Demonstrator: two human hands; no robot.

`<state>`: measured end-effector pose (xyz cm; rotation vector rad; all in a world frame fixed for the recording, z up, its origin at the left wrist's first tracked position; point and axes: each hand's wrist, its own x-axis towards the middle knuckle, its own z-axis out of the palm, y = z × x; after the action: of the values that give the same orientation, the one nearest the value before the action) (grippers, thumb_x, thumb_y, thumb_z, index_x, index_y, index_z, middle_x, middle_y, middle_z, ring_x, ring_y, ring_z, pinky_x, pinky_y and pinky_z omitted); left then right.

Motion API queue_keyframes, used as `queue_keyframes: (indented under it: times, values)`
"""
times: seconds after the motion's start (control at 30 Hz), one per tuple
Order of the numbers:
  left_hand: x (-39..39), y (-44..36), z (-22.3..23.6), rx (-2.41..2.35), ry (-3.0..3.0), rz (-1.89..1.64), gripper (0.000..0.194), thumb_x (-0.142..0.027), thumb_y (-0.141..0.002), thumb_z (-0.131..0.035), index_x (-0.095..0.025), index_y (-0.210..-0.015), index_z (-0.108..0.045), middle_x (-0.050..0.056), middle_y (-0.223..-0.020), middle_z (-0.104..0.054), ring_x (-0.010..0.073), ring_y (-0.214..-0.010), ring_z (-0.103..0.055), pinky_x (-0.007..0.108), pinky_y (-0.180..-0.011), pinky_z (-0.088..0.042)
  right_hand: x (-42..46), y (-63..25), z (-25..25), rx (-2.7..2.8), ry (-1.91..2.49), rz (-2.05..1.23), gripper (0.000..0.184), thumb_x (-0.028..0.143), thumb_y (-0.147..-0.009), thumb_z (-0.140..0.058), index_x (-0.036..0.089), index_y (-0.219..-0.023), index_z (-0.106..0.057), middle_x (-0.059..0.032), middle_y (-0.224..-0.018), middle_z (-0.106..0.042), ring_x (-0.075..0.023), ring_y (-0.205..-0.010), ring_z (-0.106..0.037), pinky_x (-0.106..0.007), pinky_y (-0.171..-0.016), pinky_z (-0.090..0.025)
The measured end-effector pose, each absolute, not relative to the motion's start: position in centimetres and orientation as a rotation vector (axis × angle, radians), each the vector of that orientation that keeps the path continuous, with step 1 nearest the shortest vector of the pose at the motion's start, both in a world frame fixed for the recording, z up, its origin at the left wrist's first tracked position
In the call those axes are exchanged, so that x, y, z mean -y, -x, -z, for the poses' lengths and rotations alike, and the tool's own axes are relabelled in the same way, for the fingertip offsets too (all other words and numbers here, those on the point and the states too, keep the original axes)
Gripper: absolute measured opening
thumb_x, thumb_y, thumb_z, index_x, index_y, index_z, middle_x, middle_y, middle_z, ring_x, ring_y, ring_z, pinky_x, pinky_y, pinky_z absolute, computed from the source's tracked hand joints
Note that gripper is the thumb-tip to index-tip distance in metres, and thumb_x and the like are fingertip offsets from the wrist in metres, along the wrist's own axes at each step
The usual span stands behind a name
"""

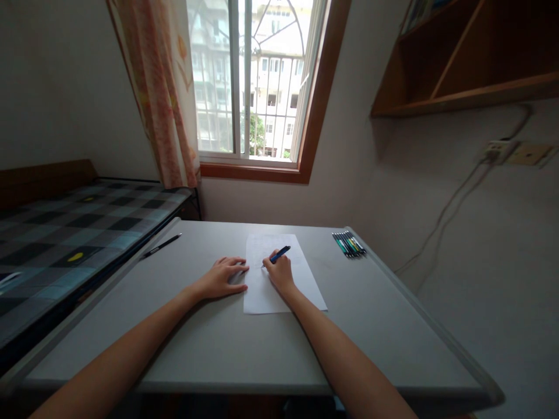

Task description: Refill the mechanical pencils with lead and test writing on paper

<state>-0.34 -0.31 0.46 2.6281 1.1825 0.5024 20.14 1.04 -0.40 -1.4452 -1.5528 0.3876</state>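
Note:
A white sheet of paper (266, 297) lies on the middle of the table, with faint writing over its upper part. My right hand (280, 272) rests on the sheet, its fingers closed round a blue pen (280, 254). The pen is tilted, its tip at the paper near the lower end of the writing. At the sheet's left edge my left hand (225, 278) lies open, fingers spread, fingertips touching the paper's margin. The writing is too faint to read.
Several pens (349, 244) lie side by side at the table's back right. A single black pen (161, 247) lies near the left edge of the white table (174, 349). A bed (87, 221) stands to the left, a window (253, 87) is ahead, and a wooden shelf (463, 96) hangs upper right.

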Motion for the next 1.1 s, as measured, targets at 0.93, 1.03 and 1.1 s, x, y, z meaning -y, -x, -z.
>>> queue_keyframes:
  times: [0.93,1.03,1.1]
  values:
    - [0.33,0.41,-0.45,-1.192,-2.639,-0.479,0.055,-0.058,-0.073,-0.052,-0.029,-0.120,-0.053,0.007,-0.130,-0.046,0.0249,-0.119,-0.040,0.042,-0.103,-0.021,-1.22,-20.32,0.61,1.540,1.453,-0.372,0.011,0.024,-0.067,-0.049,0.019,-0.057,-0.048,0.0004,-0.051,-0.055,-0.0134,-0.051,-0.054,-0.021,-0.052,-0.035]
    - [0.23,0.49,-0.34,-1.194,-2.644,-0.484,0.055,-0.058,-0.073,-0.051,-0.029,-0.120,-0.053,0.007,-0.130,-0.046,0.0249,-0.119,-0.040,0.042,-0.103,-0.021,-1.25,-20.35,0.58,1.532,1.457,-0.422,0.011,0.024,-0.068,-0.048,0.019,-0.057,-0.047,0.0005,-0.049,-0.055,-0.0141,-0.051,-0.055,-0.022,-0.053,-0.036]
    - [0.15,0.52,-0.25,-1.190,-2.643,-0.492,0.055,-0.058,-0.073,-0.051,-0.028,-0.119,-0.053,0.007,-0.130,-0.046,0.0251,-0.119,-0.040,0.042,-0.103,-0.022,-1.23,-20.34,0.57,1.507,1.455,-0.452,0.011,0.024,-0.068,-0.048,0.019,-0.058,-0.047,0.0006,-0.049,-0.055,-0.0142,-0.051,-0.055,-0.022,-0.054,-0.037]
